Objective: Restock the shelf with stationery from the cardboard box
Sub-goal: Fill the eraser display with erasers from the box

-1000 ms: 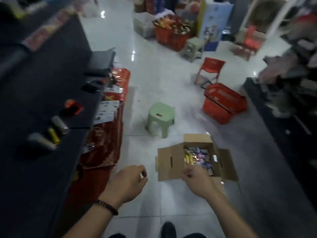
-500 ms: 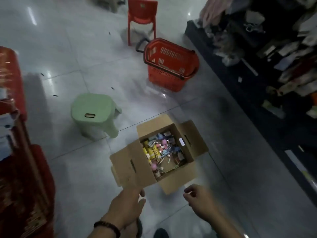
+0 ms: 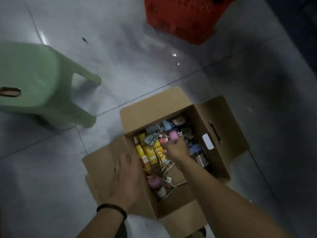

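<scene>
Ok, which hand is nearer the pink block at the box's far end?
Right. The right hand is inside the box, fingertips right beside the pink block; the left hand rests on the box's left side, well back from it.

Dim, bluish light. Small glare spots glint on the glossy floor [image 3: 175, 54] beyond the hands. The right hand [image 3: 175, 150] is motion-blurred; right of it the floor darkens.
</scene>
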`<state>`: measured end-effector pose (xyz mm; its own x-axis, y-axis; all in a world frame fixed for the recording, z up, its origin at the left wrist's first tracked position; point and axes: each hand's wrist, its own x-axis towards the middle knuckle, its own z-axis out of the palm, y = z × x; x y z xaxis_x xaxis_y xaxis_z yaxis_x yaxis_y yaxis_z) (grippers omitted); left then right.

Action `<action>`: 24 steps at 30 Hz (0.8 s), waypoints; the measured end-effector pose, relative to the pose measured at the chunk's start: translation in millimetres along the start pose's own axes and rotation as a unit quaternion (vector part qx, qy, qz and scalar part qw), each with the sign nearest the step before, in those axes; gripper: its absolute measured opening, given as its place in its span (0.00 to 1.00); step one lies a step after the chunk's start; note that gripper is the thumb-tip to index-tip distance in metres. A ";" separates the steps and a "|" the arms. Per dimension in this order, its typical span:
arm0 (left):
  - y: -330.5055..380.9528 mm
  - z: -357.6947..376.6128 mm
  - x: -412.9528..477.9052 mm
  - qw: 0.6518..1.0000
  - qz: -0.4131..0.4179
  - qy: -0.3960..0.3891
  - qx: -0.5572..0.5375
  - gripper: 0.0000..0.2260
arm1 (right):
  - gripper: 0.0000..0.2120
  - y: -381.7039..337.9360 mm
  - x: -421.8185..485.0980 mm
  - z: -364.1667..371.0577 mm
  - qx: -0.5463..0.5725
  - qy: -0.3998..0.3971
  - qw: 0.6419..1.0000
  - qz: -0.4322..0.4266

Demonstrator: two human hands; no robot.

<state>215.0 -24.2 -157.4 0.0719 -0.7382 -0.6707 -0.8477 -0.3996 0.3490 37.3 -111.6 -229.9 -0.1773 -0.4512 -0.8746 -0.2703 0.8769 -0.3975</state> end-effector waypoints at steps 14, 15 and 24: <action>-12.1 85.9 25.1 0.991 -0.050 0.110 -0.048 0.24 | 0.21 -14.7 121.5 80.8 0.159 0.070 0.980 0.097; -12.3 85.9 25.3 0.990 -0.048 0.113 -0.062 0.23 | 0.21 -15.8 121.1 79.8 0.158 0.074 0.980 0.093; -1.1 12.1 -15.5 0.908 -0.172 0.098 -0.369 0.04 | 0.07 1.2 -32.7 11.6 0.059 -0.028 0.993 -0.097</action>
<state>208.4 -5.7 -155.2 0.4187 -0.5550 -0.7188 -0.1799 -0.8265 0.5334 53.8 -93.8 -205.0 -0.0789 -0.6064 -0.7913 -0.1811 0.7892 -0.5868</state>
